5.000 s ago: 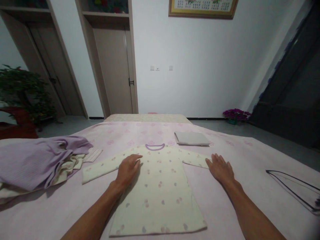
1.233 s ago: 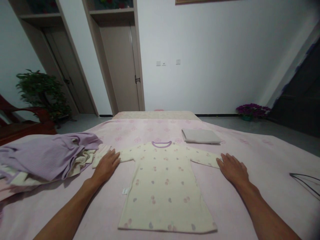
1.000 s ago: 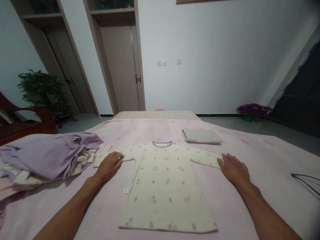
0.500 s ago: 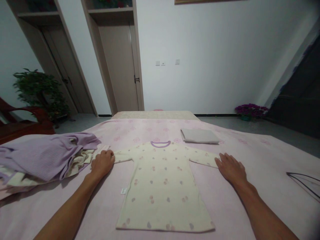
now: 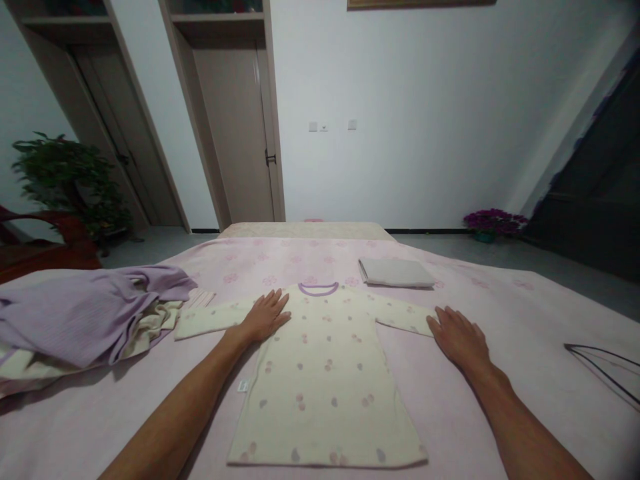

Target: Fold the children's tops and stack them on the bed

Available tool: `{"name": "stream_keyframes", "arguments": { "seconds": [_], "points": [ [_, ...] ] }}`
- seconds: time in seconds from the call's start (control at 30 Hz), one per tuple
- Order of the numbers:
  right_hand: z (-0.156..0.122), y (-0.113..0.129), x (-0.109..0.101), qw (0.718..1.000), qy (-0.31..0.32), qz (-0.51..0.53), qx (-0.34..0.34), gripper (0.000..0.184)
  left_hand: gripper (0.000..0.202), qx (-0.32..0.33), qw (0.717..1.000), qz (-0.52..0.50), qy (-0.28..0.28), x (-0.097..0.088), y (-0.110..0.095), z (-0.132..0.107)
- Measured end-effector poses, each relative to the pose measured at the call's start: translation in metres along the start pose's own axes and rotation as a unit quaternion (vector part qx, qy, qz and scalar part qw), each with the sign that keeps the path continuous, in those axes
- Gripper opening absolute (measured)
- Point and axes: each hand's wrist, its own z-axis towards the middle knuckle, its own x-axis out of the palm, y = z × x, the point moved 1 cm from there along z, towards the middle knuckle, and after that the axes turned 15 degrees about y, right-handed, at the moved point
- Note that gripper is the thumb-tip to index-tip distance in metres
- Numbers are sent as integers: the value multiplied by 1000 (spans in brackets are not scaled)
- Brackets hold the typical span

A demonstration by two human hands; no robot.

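Observation:
A cream long-sleeved shirt [image 5: 325, 380] with a small print and a purple neckband lies flat, both sleeves spread sideways. My left hand [image 5: 267, 316] rests flat on its left shoulder, fingers stretched out and apart. On the other side, my right hand [image 5: 461, 337] lies over the end of the right sleeve, palm down with fingers extended; the cuff is partly hidden under it. A small white tag [image 5: 243, 386] sticks out from the shirt's left side seam.
A heap of purple and cream clothes [image 5: 90, 313] lies at the left. Beyond the right sleeve is a folded grey cloth [image 5: 397, 273]. A black wire hanger [image 5: 600, 365] lies at the far right on the pink flowered sheet [image 5: 500, 413].
My left hand has moved rightward from the left sleeve's end to the shoulder, uncovering the cuff. My right hand stays at the right cuff. The view has shifted slightly.

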Motion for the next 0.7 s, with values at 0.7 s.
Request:
{"name": "stream_keyframes", "arguments": {
  "seconds": [0.7],
  "points": [
    [-7,5,-2,999,-34,4,5,58,51,-238,961,69,-120,-9,42,-86]
  ]
}}
